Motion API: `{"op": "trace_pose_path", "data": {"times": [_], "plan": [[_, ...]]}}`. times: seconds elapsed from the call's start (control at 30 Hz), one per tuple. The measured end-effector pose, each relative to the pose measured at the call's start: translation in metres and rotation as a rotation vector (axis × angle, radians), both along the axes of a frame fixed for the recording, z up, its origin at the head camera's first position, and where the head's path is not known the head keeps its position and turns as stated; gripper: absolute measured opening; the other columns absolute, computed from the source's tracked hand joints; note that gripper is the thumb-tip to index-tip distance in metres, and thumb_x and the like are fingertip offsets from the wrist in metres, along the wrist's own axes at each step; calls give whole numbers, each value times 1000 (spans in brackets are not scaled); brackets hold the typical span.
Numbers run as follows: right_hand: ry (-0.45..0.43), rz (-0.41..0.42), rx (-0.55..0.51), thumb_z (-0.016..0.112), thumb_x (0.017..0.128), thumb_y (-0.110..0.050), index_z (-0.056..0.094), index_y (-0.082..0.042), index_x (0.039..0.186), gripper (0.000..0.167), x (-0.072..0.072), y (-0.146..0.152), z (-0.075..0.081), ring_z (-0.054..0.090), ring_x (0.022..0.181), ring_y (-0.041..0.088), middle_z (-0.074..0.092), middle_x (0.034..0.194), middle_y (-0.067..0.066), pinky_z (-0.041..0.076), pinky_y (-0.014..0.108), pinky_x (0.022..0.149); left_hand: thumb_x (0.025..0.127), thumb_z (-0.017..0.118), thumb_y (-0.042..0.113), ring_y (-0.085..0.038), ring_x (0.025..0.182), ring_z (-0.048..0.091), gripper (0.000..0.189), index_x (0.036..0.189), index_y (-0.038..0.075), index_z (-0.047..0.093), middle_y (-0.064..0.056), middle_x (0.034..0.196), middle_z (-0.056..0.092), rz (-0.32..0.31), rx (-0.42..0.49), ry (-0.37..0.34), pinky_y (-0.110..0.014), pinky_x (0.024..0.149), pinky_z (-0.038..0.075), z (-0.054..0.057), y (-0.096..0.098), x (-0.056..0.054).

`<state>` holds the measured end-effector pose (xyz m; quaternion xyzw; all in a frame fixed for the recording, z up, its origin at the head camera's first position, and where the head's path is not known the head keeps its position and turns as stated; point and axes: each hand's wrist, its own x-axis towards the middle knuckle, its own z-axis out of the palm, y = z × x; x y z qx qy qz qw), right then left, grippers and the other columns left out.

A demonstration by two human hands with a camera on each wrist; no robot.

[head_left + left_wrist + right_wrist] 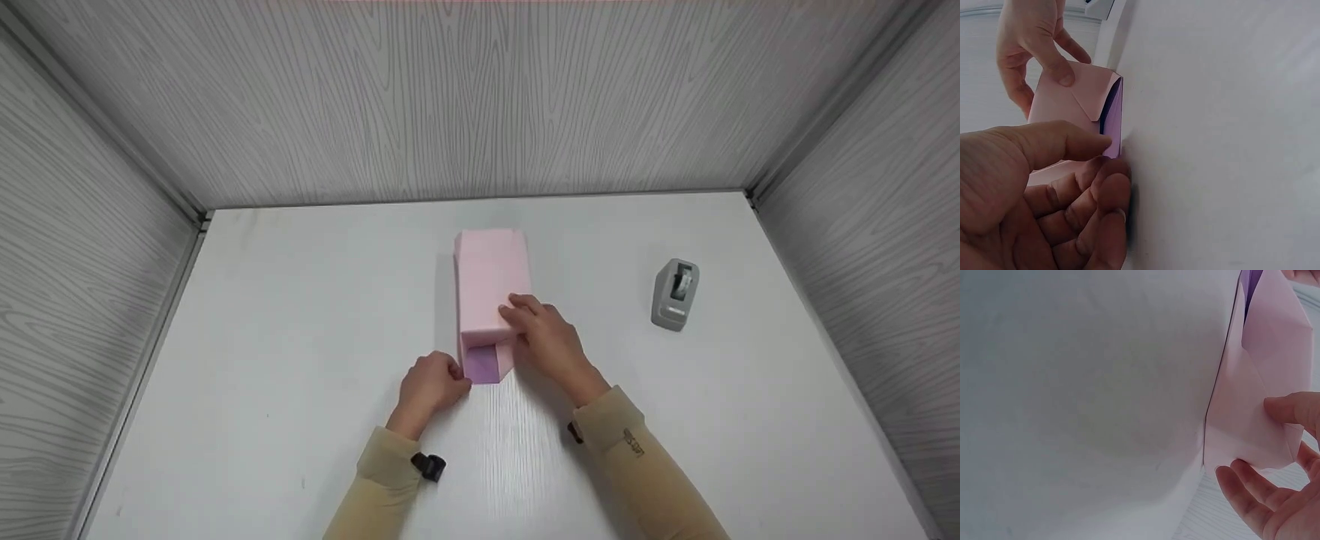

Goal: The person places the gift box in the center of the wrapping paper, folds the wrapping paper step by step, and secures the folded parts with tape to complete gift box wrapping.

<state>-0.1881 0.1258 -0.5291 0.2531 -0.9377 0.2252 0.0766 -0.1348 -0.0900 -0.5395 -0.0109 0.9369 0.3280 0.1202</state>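
A pink folded-paper box (491,277), long and narrow, lies on the white table with its near end open. Purple paper (482,364) shows on the inside of the flap at that end. At the flap's left corner, my left hand (430,384) pinches the paper between thumb and forefinger, its other fingers curled below in the left wrist view. My right hand (551,341) grips the box's right side near the open end, fingers on the top and thumb (1289,408) against the side face. The box's far end is untouched.
A grey tape dispenser (667,315) with a roll in it stands on the table (315,300) to the right. Wood-grain panels (480,105) wall the table at the back and both sides. Dark bands (429,466) sit at the sleeve cuffs.
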Motion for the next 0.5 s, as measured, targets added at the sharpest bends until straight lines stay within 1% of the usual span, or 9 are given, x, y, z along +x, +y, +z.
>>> {"op": "trace_pose_path", "data": {"times": [0.07,0.13,0.23,0.37,0.5], "plan": [[-4,-3,9,71,87,-1,65,-19,130,47,0,0,0,58,113,34,52,140,4,54,48,79,80,73,21,-15,61,53,14,75,11,65,3,68,59,32,41,34,-32,56,44,0,0,-2],[-8,-5,12,71,87,-1,65,-19,130,48,0,0,0,58,113,34,52,140,4,54,47,80,82,73,22,-16,64,55,15,82,9,66,1,72,61,68,99,83,-34,59,46,1,0,-4],[-10,-7,12,71,86,0,64,-19,130,48,-1,0,0,58,114,34,52,141,4,54,47,80,86,70,19,-15,64,56,12,86,7,67,0,73,62,104,170,167,-33,59,48,1,1,-5],[-10,-9,13,72,86,-1,64,-20,131,49,0,0,-1,58,114,33,51,141,3,54,47,80,88,67,16,-14,65,57,10,85,7,68,0,74,64,121,195,232,-32,59,49,1,3,-7],[-20,-12,6,72,87,-1,63,-20,131,50,0,0,-1,57,116,33,51,142,3,53,48,81,89,66,14,-15,68,58,10,85,6,70,-1,76,65,121,193,256,-33,63,50,0,5,-9]]}}
